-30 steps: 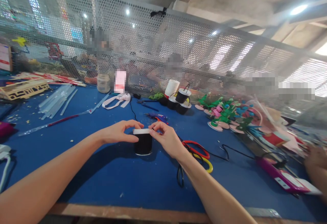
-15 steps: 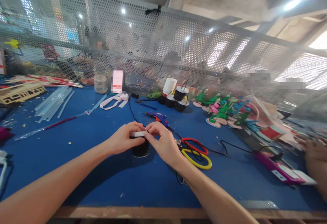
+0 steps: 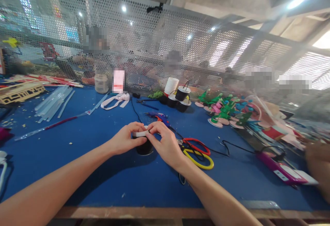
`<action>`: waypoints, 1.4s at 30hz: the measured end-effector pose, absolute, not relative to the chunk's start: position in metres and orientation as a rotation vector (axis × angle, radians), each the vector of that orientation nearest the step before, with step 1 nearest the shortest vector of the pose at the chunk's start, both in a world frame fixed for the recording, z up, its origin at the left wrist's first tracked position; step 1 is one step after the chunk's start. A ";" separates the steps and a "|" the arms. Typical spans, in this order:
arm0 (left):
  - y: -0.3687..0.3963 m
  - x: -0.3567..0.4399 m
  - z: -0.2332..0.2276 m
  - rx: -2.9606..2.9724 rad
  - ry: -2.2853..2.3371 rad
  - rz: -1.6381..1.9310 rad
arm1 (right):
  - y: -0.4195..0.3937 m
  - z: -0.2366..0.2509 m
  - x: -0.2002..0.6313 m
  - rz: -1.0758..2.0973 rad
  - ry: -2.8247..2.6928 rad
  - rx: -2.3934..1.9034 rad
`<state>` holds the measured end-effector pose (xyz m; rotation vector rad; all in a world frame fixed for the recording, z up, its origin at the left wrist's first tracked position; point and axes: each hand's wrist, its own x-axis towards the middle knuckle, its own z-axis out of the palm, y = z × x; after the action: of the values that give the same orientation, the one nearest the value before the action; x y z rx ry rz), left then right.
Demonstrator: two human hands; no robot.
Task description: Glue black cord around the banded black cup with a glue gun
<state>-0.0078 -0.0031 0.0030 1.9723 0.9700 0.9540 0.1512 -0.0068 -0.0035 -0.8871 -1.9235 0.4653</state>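
Observation:
A small black cup [image 3: 144,149] with a white band at its rim [image 3: 140,134] is between my hands, just over the blue table [image 3: 108,178]. On its left side my left hand [image 3: 130,137] is closed, thumb in front and fingers over the top edge. My right hand [image 3: 162,138] pinches the rim's right side between thumb and fingers. The fingers hide part of the rim. Just behind lies a blue and orange glue gun [image 3: 161,117]. Scissors with a red and a yellow handle [image 3: 199,159] lie to the right of my right hand.
Several black cups with white rims [image 3: 182,93] stand at the back beside white stacked cups [image 3: 171,86]. Clear glue sticks [image 3: 54,102] and white ribbon [image 3: 116,101] lie left. Green figures [image 3: 224,111] and a purple power strip [image 3: 279,171] are right, near another person's arm [image 3: 318,167].
The cup has shifted slightly to the right and up between my hands. Both hands keep nearly the same grip.

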 end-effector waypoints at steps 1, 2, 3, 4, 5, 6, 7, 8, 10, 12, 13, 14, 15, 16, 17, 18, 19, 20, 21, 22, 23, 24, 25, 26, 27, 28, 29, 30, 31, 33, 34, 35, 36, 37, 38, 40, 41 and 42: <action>-0.004 -0.007 0.003 1.957 0.985 0.962 | -0.007 -0.003 0.151 0.462 -1.925 -0.889; -0.005 -0.007 0.004 1.942 0.998 0.967 | -0.008 -0.003 0.151 0.459 -1.925 -0.889; -0.005 -0.007 0.004 1.929 1.006 0.968 | -0.009 -0.003 0.150 0.456 -1.925 -0.886; -0.005 -0.007 0.004 1.922 1.008 0.968 | -0.009 -0.003 0.150 0.458 -1.922 -0.883; -0.005 -0.007 0.005 1.921 1.004 0.965 | -0.009 -0.003 0.150 0.470 -1.916 -0.879; -0.005 -0.007 0.006 1.925 0.995 0.962 | -0.009 -0.003 0.149 0.498 -1.902 -0.875; -0.005 -0.007 0.006 1.930 0.988 0.959 | -0.008 -0.002 0.149 0.546 -1.875 -0.875; -0.005 -0.008 0.007 1.937 0.988 0.954 | -0.007 -0.002 0.149 0.613 -1.831 -0.883; -0.006 -0.008 0.008 1.959 1.007 0.935 | -0.002 0.000 0.150 0.777 -1.687 -0.930; -0.007 -0.008 0.008 1.997 1.038 0.915 | 0.003 0.002 0.152 0.937 -1.493 -1.014; -0.008 -0.008 0.008 2.018 1.055 0.913 | 0.007 0.004 0.154 1.016 -1.405 -1.055; -0.009 -0.008 0.008 2.038 1.070 0.916 | 0.011 0.006 0.155 1.098 -1.330 -1.082; -0.010 -0.007 0.008 2.055 1.084 0.922 | 0.015 0.008 0.157 1.180 -1.271 -1.091; -0.010 -0.007 0.008 2.071 1.092 0.928 | 0.019 0.011 0.158 1.258 -1.231 -1.084; -0.011 -0.006 0.008 2.083 1.092 0.931 | 0.025 0.014 0.159 1.320 -1.214 -1.067; -0.012 -0.006 0.008 2.089 1.082 0.925 | 0.031 0.018 0.159 1.362 -1.216 -1.048; -0.013 -0.005 0.009 2.090 1.066 0.911 | 0.039 0.023 0.158 1.384 -1.229 -1.029; -0.013 -0.004 0.010 2.081 1.052 0.894 | 0.048 0.027 0.155 1.387 -1.262 -1.022; -0.014 -0.004 0.011 2.064 1.047 0.874 | 0.057 0.032 0.151 1.382 -1.292 -1.016; -0.015 -0.003 0.012 2.043 1.046 0.853 | 0.067 0.037 0.146 1.377 -1.313 -1.010; -0.015 -0.003 0.013 2.018 1.049 0.835 | 0.076 0.041 0.139 1.366 -1.333 -1.003; -0.015 -0.003 0.013 1.993 1.049 0.825 | 0.085 0.044 0.132 1.355 -1.357 -0.995; -0.015 -0.003 0.014 1.968 1.038 0.823 | 0.091 0.047 0.123 1.337 -1.383 -0.985; -0.015 -0.004 0.013 1.940 1.013 0.822 | 0.096 0.049 0.114 1.317 -1.416 -0.969; -0.014 -0.005 0.013 1.906 0.984 0.826 | 0.099 0.050 0.106 1.309 -1.458 -0.950; -0.013 -0.005 0.012 1.871 0.956 0.834 | 0.100 0.050 0.098 1.303 -1.530 -0.938; -0.012 -0.006 0.011 1.840 0.933 0.844 | 0.100 0.049 0.093 1.273 -1.653 -0.949; -0.011 -0.007 0.010 1.817 0.915 0.856 | 0.099 0.047 0.089 1.215 -1.794 -0.978; -0.011 -0.007 0.009 1.801 0.904 0.865 | 0.098 0.045 0.089 1.133 -1.927 -1.023; -0.010 -0.007 0.008 1.786 0.894 0.871 | 0.096 0.040 0.099 0.922 -2.088 -1.144; -0.010 -0.007 0.008 1.780 0.890 0.863 | 0.097 0.038 0.108 0.837 -2.079 -1.204; -0.010 -0.007 0.008 1.772 0.892 0.854 | 0.098 0.036 0.120 0.755 -2.049 -1.270; -0.011 -0.007 0.008 1.768 0.897 0.843 | 0.100 0.033 0.134 0.667 -2.019 -1.342; -0.011 -0.008 0.009 1.769 0.905 0.834 | 0.102 0.031 0.148 0.579 -1.984 -1.422; -0.011 -0.008 0.009 1.775 0.916 0.830 | 0.104 0.028 0.162 0.498 -1.951 -1.503; -0.010 -0.008 0.009 1.796 0.940 0.831 | 0.104 0.022 0.187 0.394 -1.910 -1.662; -0.009 -0.008 0.009 1.809 0.953 0.835 | 0.104 0.018 0.196 0.379 -1.911 -1.736; -0.009 -0.009 0.009 1.822 0.961 0.841 | 0.102 0.014 0.202 0.382 -1.921 -1.807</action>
<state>-0.0086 -0.0090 0.0085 1.8221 0.9612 0.8406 0.2025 0.1024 0.0144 -1.8070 -1.9215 0.3816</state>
